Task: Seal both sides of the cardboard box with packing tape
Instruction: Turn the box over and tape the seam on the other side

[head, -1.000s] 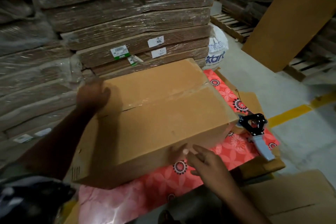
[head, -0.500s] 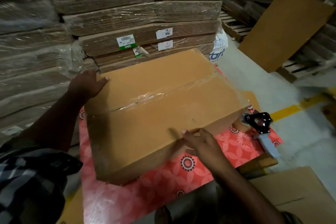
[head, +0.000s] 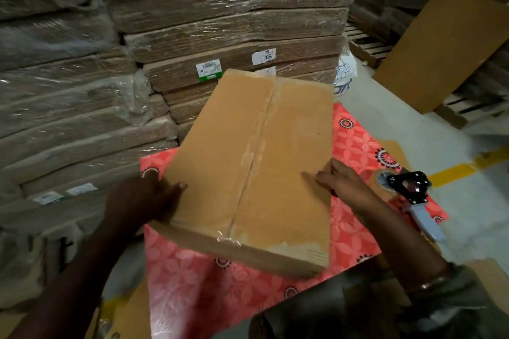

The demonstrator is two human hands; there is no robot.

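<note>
A closed brown cardboard box (head: 259, 173) lies on a red flower-patterned cloth (head: 209, 281), its centre seam covered by a strip of clear packing tape (head: 256, 151) that runs away from the person; its contents are hidden. The left hand (head: 143, 198) grips the box's left edge, thumb on top. The right hand (head: 344, 181) holds the right edge, fingers spread on the top face. A black and grey tape dispenser (head: 413, 195) lies on the cloth, right of the box.
</note>
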